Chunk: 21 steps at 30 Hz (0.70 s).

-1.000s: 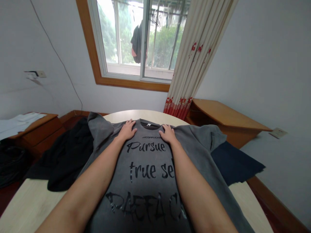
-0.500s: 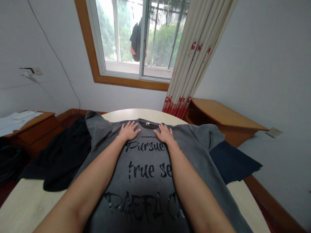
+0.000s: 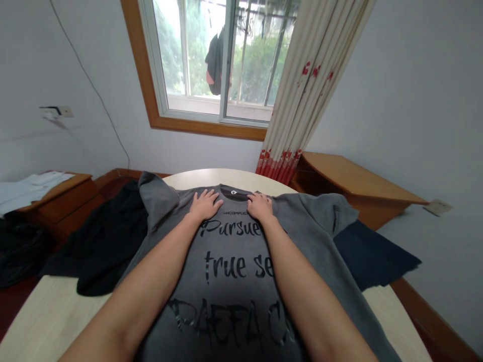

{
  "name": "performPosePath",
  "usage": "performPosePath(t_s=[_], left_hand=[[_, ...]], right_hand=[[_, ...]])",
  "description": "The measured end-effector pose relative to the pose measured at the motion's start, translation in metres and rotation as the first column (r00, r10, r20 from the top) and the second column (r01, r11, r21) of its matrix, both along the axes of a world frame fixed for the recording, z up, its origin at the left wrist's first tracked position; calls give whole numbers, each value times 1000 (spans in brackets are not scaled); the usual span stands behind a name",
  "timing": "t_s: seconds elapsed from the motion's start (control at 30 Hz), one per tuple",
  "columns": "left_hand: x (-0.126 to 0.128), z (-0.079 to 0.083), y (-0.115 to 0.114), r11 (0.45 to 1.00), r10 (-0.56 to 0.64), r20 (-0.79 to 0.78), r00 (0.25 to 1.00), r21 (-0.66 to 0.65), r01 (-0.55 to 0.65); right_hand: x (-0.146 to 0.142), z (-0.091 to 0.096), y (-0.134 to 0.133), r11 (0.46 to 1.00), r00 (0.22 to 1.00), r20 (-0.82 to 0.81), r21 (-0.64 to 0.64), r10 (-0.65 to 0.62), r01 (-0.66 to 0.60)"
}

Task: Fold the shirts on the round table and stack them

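A dark grey T-shirt (image 3: 234, 276) with black lettering lies spread face up, its collar at the far side. My left hand (image 3: 205, 205) rests flat on the cloth left of the neckline, fingers apart. To the right of the neckline, my right hand (image 3: 259, 205) has its fingers drawn together and bent at the shirt's shoulder edge, gripping the fabric there. My forearms cover part of the print. Both short sleeves are spread outward, and the right one is a little rumpled at its end.
The shirt lies on a pale round table (image 3: 211, 177). Black cloth (image 3: 109, 241) is heaped at its left, and navy cloth (image 3: 373, 256) lies at the right, partly under the shirt. A wooden desk (image 3: 354, 176), a curtain (image 3: 302, 100) and a window stand beyond.
My right hand's fingers have gone from spread flat to curled together at the shirt's shoulder edge. My left hand stays flat. The whole view has shifted slightly.
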<state>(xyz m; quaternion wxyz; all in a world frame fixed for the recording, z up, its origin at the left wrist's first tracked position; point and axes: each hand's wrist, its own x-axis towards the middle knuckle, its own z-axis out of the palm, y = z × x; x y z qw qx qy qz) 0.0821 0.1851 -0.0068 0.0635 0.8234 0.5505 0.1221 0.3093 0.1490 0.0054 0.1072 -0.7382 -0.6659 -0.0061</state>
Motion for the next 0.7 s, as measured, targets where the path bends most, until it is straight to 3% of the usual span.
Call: performPosePath(t_s=[0.23,0.4,0.5,0.63,0.7], left_hand=[[8,4,-11,996,-77,25,997,44,76],[12,2,-11,992,-124,-6,992,3,124],[13,-1,-7,997,-80,-9,997,-18,80],[14,-2,-3,1000,-13,-21,1000,-19,12],[15,-2,-3,1000,10,-29,1000,-14,-11]], right_hand=[[-1,17,32,976,998,57,-217,26,-13],[6,15,41,971,999,28,-240,30,-22],[5,10,33,982,998,40,-187,42,-34],[-16,6,12,997,991,114,29,68,-72],[-27,3,0,993,990,99,54,97,-103]])
